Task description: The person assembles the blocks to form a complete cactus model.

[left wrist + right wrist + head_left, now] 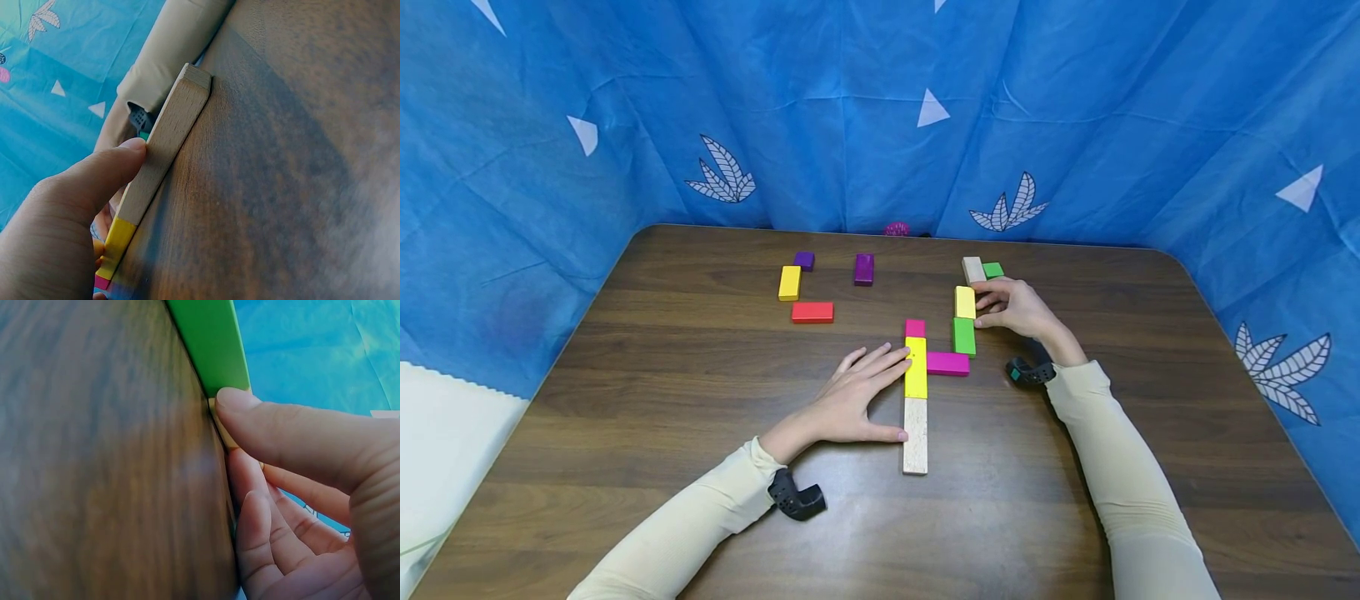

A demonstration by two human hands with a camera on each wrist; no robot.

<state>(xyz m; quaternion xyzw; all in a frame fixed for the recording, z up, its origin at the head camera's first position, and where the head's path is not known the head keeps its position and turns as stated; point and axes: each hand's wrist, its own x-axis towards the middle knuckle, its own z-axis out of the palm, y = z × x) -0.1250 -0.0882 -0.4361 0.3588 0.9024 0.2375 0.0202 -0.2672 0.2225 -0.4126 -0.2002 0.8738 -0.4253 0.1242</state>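
Observation:
My left hand (857,404) lies with fingers spread along a column of blocks. Its fingertips touch a bright yellow block (916,368), and the thumb touches a long plain wooden block (164,131). A small pink block (915,328) tops this column; a magenta block (948,364) extends from its right side. Farther right, a green block (964,337) touches the magenta block's end. Beyond it, my right hand (1017,311) holds a pale yellow block (965,302) between thumb and bent fingers. In the right wrist view, the thumb covers the joint with the green block (215,347).
A whitish block (973,269) and a small green block (992,270) lie just past my right hand. At the back left are a yellow block (790,283), a dark purple block (805,261), a purple block (864,270) and a red block (812,312). Blue cloth (865,125) hangs behind the table.

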